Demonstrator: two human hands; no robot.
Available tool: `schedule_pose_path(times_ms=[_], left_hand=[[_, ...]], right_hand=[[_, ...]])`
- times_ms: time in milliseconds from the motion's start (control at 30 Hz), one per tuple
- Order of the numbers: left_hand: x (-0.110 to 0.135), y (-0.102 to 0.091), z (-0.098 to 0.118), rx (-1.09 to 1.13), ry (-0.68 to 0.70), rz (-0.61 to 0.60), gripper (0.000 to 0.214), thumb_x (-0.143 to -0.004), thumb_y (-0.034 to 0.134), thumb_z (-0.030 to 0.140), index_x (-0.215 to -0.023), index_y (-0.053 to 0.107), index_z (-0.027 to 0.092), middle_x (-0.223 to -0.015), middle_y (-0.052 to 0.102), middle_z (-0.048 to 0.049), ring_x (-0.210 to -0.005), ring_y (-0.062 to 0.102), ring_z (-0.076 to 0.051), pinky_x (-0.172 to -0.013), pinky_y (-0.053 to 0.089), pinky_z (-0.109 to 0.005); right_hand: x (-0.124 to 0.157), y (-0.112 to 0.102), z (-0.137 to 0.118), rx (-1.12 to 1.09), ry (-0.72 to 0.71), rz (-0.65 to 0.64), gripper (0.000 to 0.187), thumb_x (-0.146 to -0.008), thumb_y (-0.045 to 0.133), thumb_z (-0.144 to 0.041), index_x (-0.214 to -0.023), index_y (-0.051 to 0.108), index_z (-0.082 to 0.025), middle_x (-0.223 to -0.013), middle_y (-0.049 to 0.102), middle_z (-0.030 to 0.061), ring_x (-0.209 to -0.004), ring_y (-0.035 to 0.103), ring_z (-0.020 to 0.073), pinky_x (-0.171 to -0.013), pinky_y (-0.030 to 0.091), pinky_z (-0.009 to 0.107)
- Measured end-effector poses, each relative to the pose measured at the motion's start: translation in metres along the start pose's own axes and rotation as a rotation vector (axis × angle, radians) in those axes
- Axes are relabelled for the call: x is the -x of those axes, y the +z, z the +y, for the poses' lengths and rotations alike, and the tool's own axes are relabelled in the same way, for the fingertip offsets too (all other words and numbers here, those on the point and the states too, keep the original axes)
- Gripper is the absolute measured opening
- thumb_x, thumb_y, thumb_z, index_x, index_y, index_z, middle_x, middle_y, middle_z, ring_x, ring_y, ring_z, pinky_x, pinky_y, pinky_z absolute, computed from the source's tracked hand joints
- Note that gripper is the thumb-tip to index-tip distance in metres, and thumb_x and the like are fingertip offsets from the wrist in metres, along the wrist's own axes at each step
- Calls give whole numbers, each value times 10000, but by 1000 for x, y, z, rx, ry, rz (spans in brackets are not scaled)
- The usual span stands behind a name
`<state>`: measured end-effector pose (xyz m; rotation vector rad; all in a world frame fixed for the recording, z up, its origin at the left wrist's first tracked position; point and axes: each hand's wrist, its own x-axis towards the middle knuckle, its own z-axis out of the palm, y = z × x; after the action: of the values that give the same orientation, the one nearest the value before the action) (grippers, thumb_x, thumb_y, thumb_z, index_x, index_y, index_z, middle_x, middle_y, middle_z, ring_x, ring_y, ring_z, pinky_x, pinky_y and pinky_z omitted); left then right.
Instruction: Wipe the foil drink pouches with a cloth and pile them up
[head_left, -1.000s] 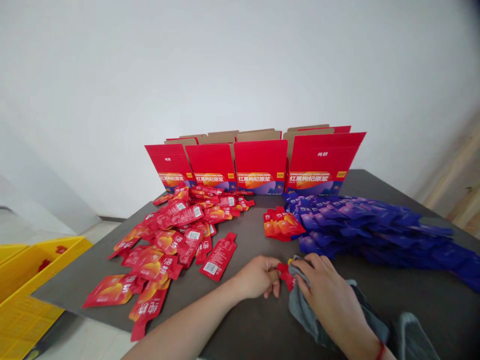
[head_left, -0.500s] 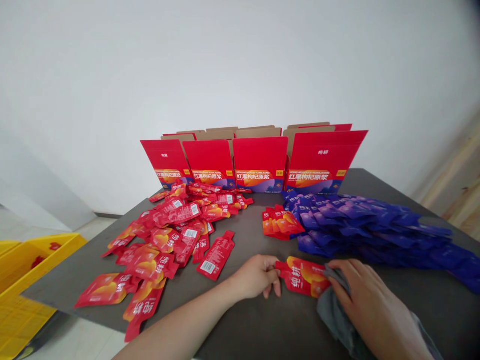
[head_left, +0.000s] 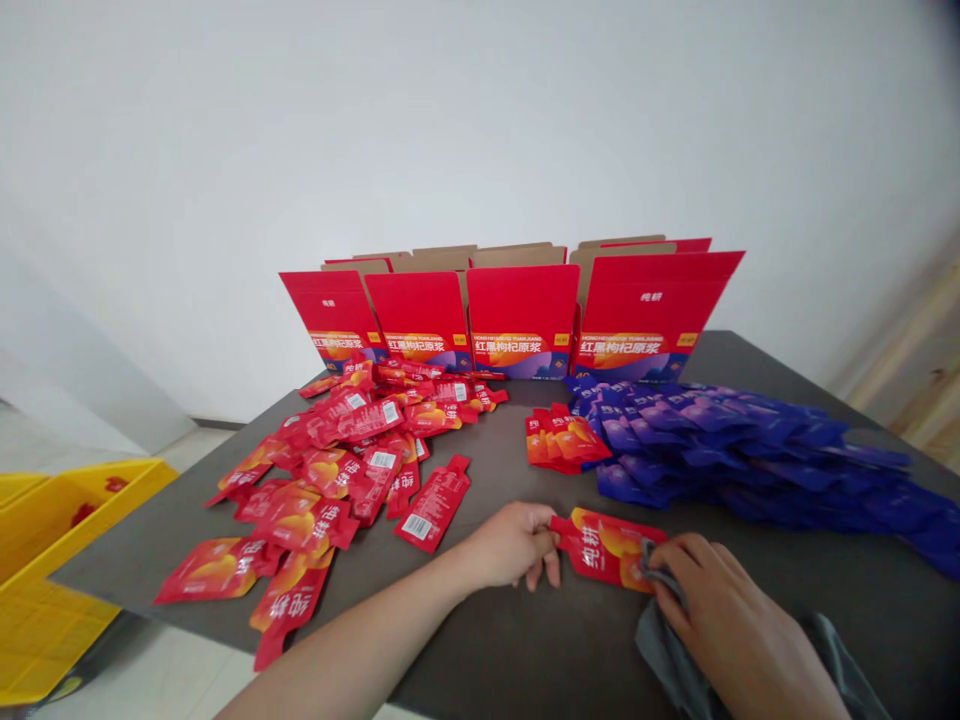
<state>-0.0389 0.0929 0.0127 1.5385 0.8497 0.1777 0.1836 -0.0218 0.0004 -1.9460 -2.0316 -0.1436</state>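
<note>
My left hand (head_left: 521, 545) pinches the narrow spout end of a red pouch (head_left: 604, 545) with orange fruit printed on it. The pouch is held front side up just over the table. My right hand (head_left: 720, 600) is closed on a grey cloth (head_left: 667, 635), and a fold of it presses against the pouch's right end. Part of the cloth hangs below the hand, and some lies beside the wrist. Beyond the pouch is a small overlapping stack of red pouches (head_left: 562, 438). A single red pouch (head_left: 433, 505) lies barcode up left of my left hand.
A heap of red pouches (head_left: 322, 475) spreads over the left of the dark table (head_left: 510, 650). Rows of blue-purple pouches (head_left: 735, 450) cover the right. Several open red cartons (head_left: 525, 320) stand along the back. A yellow crate (head_left: 67, 560) is at the left, below the edge.
My right hand has shifted slightly left along the pouch with the cloth, so the cloth now touches further in on its front. My left hand keeps its pinch. The view has shifted a little.
</note>
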Motion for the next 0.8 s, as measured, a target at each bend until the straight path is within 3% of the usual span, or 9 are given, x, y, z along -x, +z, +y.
schedule_pose_path(times_ms=[100,167,367,467,600,800], left_hand=[[2,0,3,4,-24,1,127,-864,383,177,-888,507,168,-635,624,43,-367,449,-48,-359,291,-147],[3,0,4,12,-25,0,122,-867,391,195,-891,507,166,-638,625,39,-373,451,-48,-364,287,-146],[4,0,3,31,9,-3,163,-885,424,298,-887,512,161,-641,623,26,-362,430,-43,-361,261,-146],[2,-1,2,22,6,-8,182,-881,438,327,-898,516,164,-636,619,29,-366,437,-41,-364,268,-137],[-1,-2,-2,7,14,-16,164,-874,428,313,-903,503,170,-640,622,25,-373,452,-46,-363,283,-126],[-2,-1,-3,15,20,-18,132,-874,404,249,-922,503,176,-631,620,27,-375,459,-62,-368,296,-137]], right_hand=[[4,-6,20,12,57,11,81,-853,519,-289,-872,586,-249,-876,572,31,-833,555,207,-737,456,387],[1,-9,17,-18,63,21,93,-857,526,-311,-886,585,-247,-896,577,31,-853,561,205,-778,460,396],[-18,-2,-50,-140,-143,-8,164,-843,528,-187,-966,596,-271,-1089,592,27,-1037,553,194,-892,453,367],[-22,4,-64,-116,-145,-17,202,-804,529,-120,-929,601,-260,-1098,593,41,-1057,556,213,-883,462,380],[-15,5,-39,-78,-40,-16,120,-838,498,-194,-885,591,-255,-956,592,45,-877,589,205,-725,490,367],[5,-2,32,-31,110,-9,134,-845,469,-297,-858,601,-270,-878,615,67,-816,612,231,-731,481,400]])
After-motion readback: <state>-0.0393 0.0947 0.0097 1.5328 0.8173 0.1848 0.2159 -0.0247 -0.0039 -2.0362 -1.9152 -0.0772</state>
